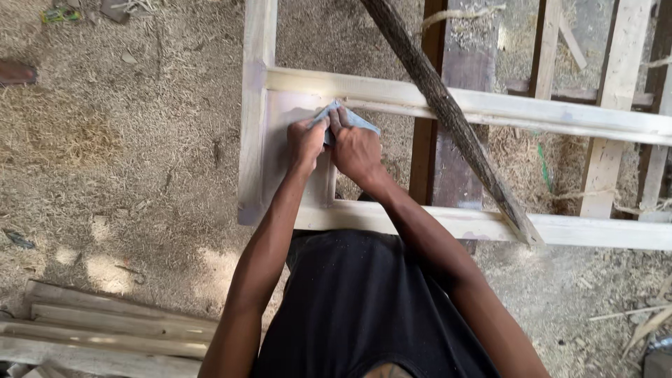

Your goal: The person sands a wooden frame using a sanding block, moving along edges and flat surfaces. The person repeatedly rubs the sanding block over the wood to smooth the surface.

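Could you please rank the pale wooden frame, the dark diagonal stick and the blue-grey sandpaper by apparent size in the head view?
1. pale wooden frame
2. dark diagonal stick
3. blue-grey sandpaper, partly hidden under both hands

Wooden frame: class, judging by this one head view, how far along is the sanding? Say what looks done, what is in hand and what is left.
Done: the wooden frame is already assembled, and the panel near the corner looks pale and smooth. In hand: the left hand and right hand press a blue-grey abrasive sheet against the panel under the top rail. Left: probably the long rails to the right; their finish is hard to judge.
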